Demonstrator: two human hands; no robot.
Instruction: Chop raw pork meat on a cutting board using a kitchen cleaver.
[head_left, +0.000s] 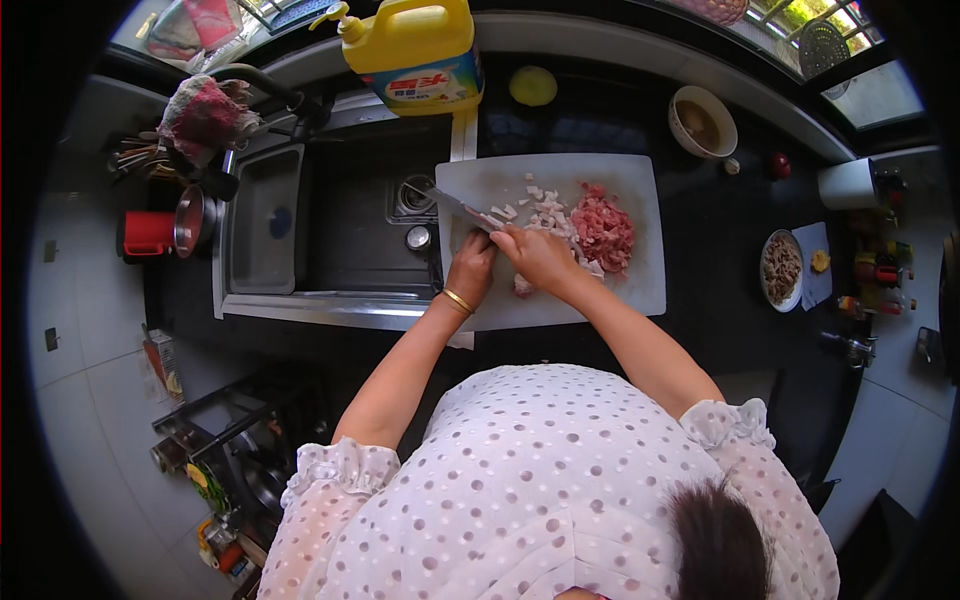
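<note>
A white cutting board (637, 296) lies on the dark counter, its left edge beside the sink. My right hand (536, 255) grips a knife (466, 210), whose blade points up and left over the board's left part. Close under the knife, my left hand (472, 266) rests with bent fingers near the left edge; whether it holds a piece of meat cannot be told. Diced pale fat (551, 214) is spread to the right of the blade, touching a heap of chopped red meat (602, 232). A small pinkish piece (523, 286) lies below my right hand.
Left of the board is a metal sink (352, 225) with a grey basin (262, 225). A yellow detergent jug (420, 60) stands behind it. A bowl of liquid (703, 124) and a plate of shredded food (781, 270) are to the right. A round yellowish-green thing (533, 85) lies behind the board.
</note>
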